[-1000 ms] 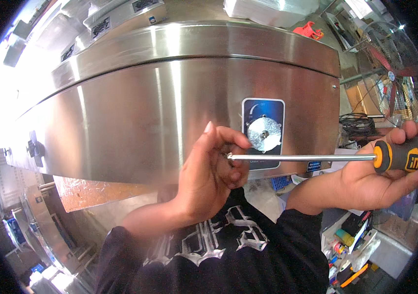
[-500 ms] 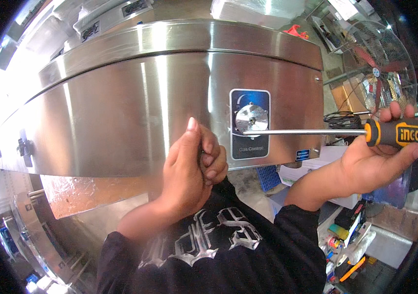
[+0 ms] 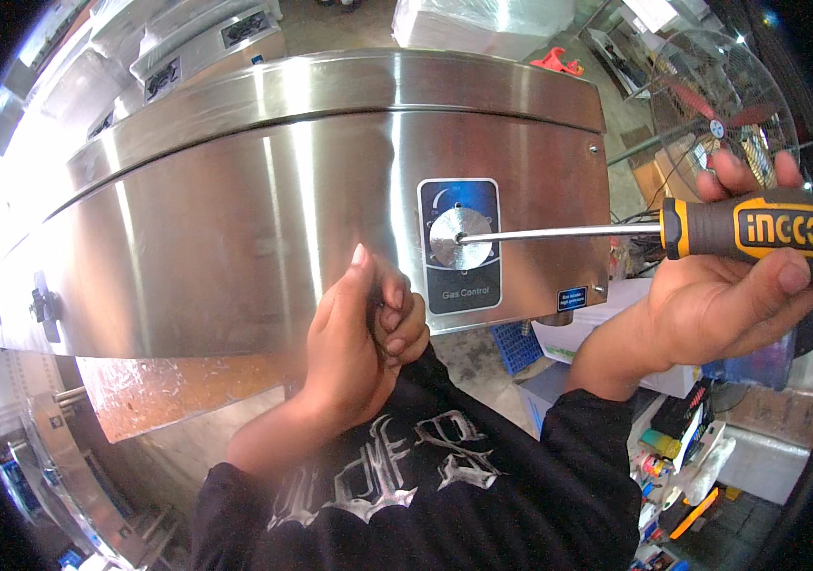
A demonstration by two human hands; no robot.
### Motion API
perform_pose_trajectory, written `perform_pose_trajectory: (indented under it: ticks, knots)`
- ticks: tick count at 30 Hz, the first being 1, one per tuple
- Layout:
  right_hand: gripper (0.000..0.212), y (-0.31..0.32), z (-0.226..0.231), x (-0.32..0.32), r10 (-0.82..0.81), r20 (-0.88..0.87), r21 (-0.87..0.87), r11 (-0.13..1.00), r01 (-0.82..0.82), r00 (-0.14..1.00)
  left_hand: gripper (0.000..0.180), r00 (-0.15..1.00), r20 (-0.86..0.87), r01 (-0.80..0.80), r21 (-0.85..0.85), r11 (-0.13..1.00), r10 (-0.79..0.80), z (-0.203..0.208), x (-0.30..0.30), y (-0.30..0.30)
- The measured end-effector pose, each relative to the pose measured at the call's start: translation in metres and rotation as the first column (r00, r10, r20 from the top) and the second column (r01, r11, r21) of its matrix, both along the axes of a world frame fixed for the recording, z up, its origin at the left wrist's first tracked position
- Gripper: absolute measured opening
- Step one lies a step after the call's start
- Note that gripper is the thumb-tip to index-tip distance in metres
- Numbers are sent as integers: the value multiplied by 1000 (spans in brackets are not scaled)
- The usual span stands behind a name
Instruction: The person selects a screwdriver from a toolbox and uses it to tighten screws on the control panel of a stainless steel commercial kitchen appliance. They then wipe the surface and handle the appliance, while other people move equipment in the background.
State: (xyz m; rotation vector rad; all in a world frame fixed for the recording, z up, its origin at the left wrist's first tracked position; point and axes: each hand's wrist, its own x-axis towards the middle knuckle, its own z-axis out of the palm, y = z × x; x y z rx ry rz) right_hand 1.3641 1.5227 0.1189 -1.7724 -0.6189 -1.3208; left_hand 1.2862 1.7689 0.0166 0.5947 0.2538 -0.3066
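Caged fan (image 3: 717, 127); blue perforated basket (image 3: 518, 348)

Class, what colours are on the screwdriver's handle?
The handle is dark grey-brown and orange-yellow, best seen in the head view.

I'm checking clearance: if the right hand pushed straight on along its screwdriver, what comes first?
Probably the silver disc; the screwdriver appears to end at its centre, though depth is unclear.
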Motion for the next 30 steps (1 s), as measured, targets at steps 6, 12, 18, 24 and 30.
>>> perform_pose_trajectory:
  ticks: [6,12,18,24,30]
  knots:
    - [51,19,16,34,289,-158,127,954,-270,944,41,1000,-23,-17,1,1000,17,0,0,-7]
    - [41,28,-4,84,506,-266,501,800,-331,820,39,1000,-22,3,14,1000,-3,2,-2,-13]
    - [30,6,-23,101,503,-397,496,822,-281,768,37,999,-49,10,30,999,-8,-1,-4,-19]
    - [30,1,-36,105,535,-390,547,789,-279,749,26,986,154,-122,388,914,66,-1,-3,-15]
    - [29,0,-39,105,534,-409,558,788,-260,740,30,759,608,-596,793,129,-233,2,16,-16]
